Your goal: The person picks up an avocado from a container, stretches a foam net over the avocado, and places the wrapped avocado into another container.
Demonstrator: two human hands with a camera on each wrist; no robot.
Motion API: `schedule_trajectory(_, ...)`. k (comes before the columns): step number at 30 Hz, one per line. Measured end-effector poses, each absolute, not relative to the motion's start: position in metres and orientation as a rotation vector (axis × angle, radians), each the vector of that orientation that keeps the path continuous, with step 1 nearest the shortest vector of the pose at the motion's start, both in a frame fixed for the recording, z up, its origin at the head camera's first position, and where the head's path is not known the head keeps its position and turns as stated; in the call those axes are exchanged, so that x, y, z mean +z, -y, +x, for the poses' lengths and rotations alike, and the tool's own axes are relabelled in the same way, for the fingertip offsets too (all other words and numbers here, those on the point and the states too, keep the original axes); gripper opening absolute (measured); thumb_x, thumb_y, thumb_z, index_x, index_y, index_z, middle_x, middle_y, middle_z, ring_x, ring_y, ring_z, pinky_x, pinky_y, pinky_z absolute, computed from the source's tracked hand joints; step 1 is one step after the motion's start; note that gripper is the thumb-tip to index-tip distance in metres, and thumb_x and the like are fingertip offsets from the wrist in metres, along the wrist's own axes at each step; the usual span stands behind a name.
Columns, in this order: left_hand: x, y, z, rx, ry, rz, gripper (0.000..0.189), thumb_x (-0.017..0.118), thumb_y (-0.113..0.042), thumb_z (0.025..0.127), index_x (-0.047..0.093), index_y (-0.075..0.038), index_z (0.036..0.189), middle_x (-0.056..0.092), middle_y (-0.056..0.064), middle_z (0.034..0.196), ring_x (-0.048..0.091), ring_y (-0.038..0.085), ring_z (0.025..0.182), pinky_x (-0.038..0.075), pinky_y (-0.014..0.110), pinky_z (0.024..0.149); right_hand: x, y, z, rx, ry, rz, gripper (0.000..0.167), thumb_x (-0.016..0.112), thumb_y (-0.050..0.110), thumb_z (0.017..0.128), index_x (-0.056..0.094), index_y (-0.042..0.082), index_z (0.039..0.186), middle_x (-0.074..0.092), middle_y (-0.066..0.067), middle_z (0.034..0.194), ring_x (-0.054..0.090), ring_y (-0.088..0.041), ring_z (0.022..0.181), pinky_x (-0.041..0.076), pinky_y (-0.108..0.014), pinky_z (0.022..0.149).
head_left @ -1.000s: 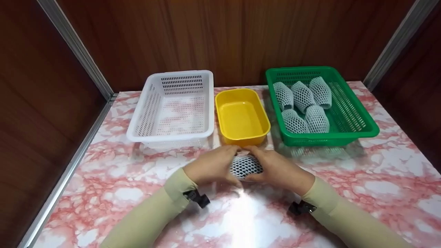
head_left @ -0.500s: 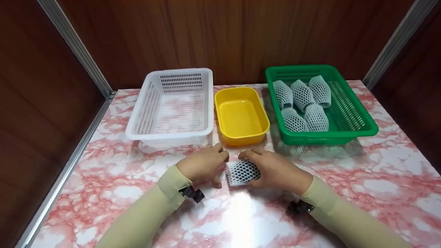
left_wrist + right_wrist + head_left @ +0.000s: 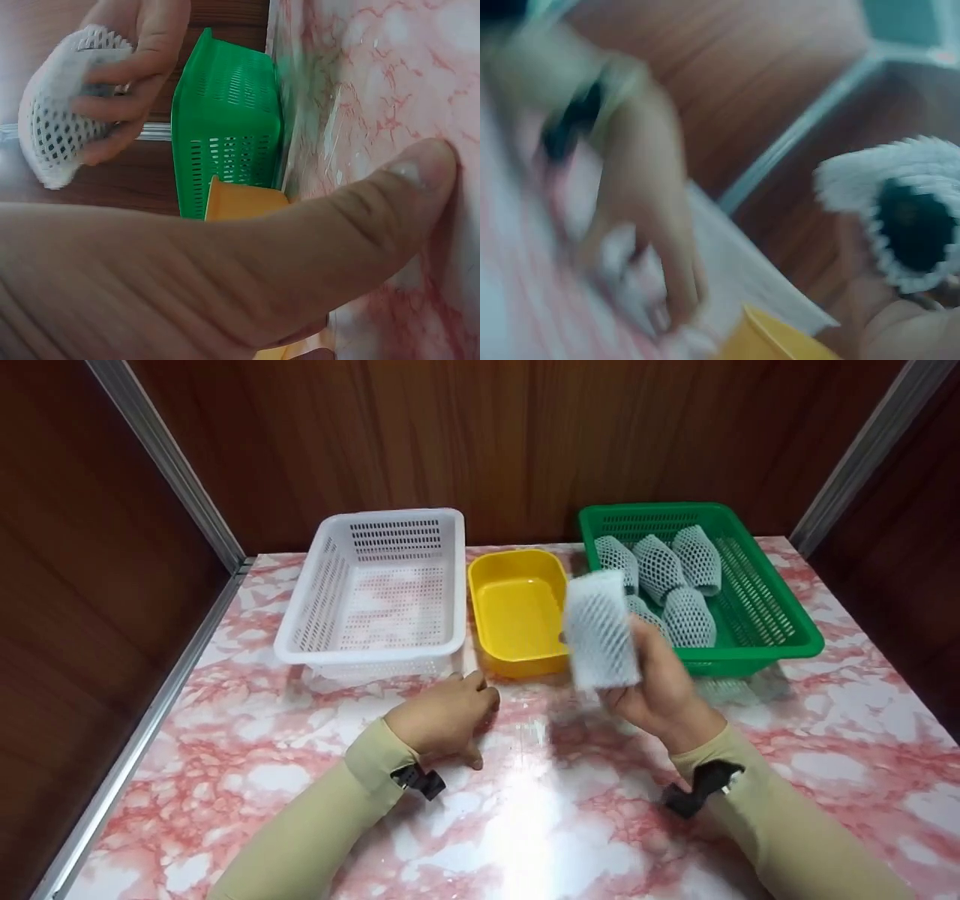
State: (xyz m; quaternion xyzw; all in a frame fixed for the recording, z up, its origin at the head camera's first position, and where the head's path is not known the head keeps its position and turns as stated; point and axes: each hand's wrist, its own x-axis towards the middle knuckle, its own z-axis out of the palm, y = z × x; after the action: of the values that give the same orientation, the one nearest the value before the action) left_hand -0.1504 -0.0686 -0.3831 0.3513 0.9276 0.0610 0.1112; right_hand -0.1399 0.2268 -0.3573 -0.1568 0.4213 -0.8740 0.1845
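My right hand [image 3: 664, 690] grips a white foam net sleeve [image 3: 600, 630], raised in front of the green basket's left side and overlapping the yellow tub. The sleeve is slightly blurred in the head view. Through its end, the right wrist view shows a dark, rounded object [image 3: 913, 225] inside, its kind unclear. Fingers curl around the sleeve's side in the left wrist view. My left hand [image 3: 442, 716] rests on the marbled tabletop in front of the white basket, fingers relaxed, thumb extended, holding nothing.
A white slotted basket [image 3: 367, 660] stands at back left with nothing in it. Beside it sits a bare yellow tub [image 3: 517, 615]. The green basket [image 3: 810, 645] at back right contains several net-wrapped items [image 3: 688, 619]. Wooden panels enclose the back and sides.
Both hands were at the netted object on the table. The left hand let go and shifted left; then the right hand lifted the object up, turning it upright, toward the green basket.
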Motion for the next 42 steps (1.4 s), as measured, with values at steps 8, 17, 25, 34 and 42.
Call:
schedule_trajectory(8,-0.384,0.068,-0.151,0.148,-2.718,1.012,0.072,0.104,-0.039,0.072,0.065,-0.013,0.127,0.059,0.009,0.126,0.057,0.032,0.109,0.057,0.046,0.098,-0.355,-0.233,-0.148,-2.611,-0.763,-0.198,0.064,0.051,0.061,0.111,0.044,0.020,0.159,0.072,-0.019,0.124,0.079,-0.024,0.098,0.067,-0.025,0.076)
schedule_trajectory(17,-0.383,0.068,-0.151,0.159,-2.720,0.998,0.071,0.104,-0.040,0.071,0.065,-0.013,0.125,0.059,0.010,0.127,0.057,0.032,0.108,0.057,0.046,0.096,-0.355,-0.232,-0.145,-2.631,-0.821,-0.206,0.064,0.048,0.063,0.110,0.045,0.021,0.159,0.072,-0.013,0.129,0.078,-0.023,0.107,0.067,-0.028,0.086)
schedule_trajectory(25,-0.384,0.068,-0.152,0.133,-2.731,1.022,0.077,0.104,-0.042,0.071,0.065,-0.011,0.130,0.060,0.011,0.127,0.059,0.033,0.109,0.058,0.047,0.097,-0.353,-0.229,-0.139,-2.568,-1.173,-0.326,0.062,0.048,0.055,0.113,0.040,0.014,0.159,0.070,-0.008,0.128,0.074,-0.017,0.103,0.064,-0.020,0.079)
schedule_trajectory(34,-0.384,0.072,-0.150,0.218,-2.757,1.106,0.083,0.107,-0.035,0.064,0.065,-0.010,0.131,0.061,0.012,0.124,0.058,0.033,0.102,0.059,0.046,0.091,-0.355,-0.210,-0.122,-1.585,-2.774,-0.918,0.089,0.092,-0.004,0.076,0.053,0.009,0.155,0.065,-0.015,0.140,0.069,-0.032,0.121,0.066,-0.042,0.095)
schedule_trajectory(42,-0.383,0.072,-0.148,0.492,-2.721,0.948,0.113,0.110,-0.016,0.053,0.054,-0.016,0.152,0.066,0.010,0.139,0.059,0.032,0.118,0.056,0.049,0.101,-0.364,-0.199,-0.109,-0.706,-3.027,-1.772,0.108,0.109,0.014,0.060,0.057,0.017,0.154,0.062,-0.013,0.149,0.070,-0.033,0.126,0.064,-0.048,0.103)
